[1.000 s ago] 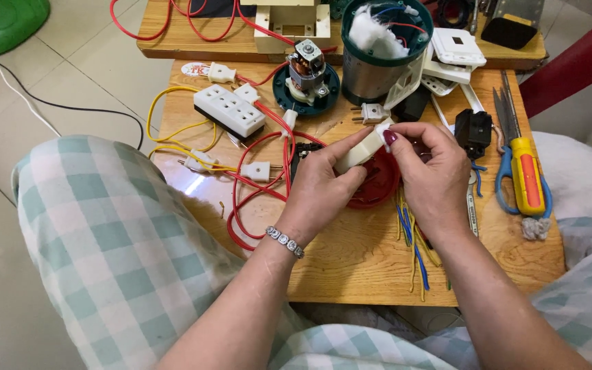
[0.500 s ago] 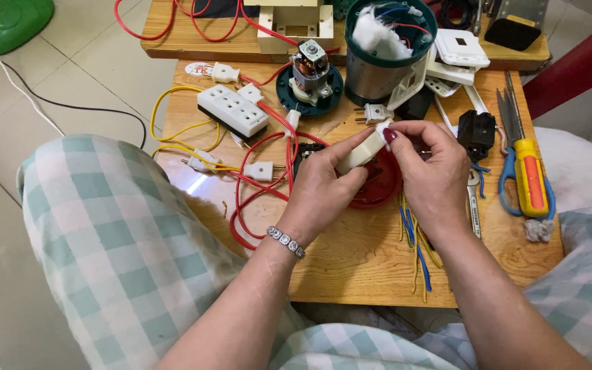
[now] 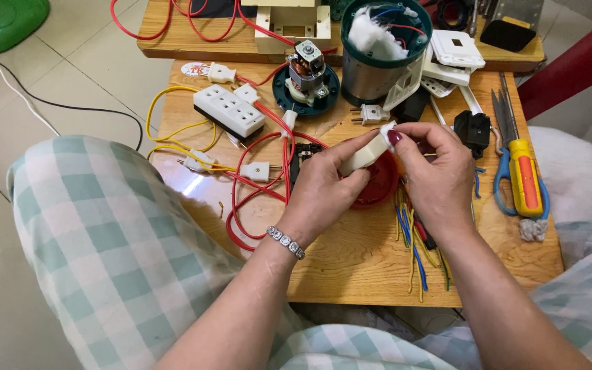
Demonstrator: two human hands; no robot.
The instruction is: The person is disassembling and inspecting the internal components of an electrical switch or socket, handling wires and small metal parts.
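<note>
My left hand grips a small cream-white plastic piece and holds it tilted above a low wooden table. My right hand pinches the upper end of the same piece with thumb and forefinger. Under both hands lies a round red plastic part, partly hidden. Red wires with white plugs loop to the left of my left hand.
A white multi-socket strip, a small motor on a green base, a metal cylinder with green rim, a black plug, scissors and an orange-handled screwdriver, loose coloured wires. My checked-trousered knee is at left.
Both hands keep hold of the white piece and have hardly shifted; the fingers of the right hand have adjusted slightly at its upper end.
</note>
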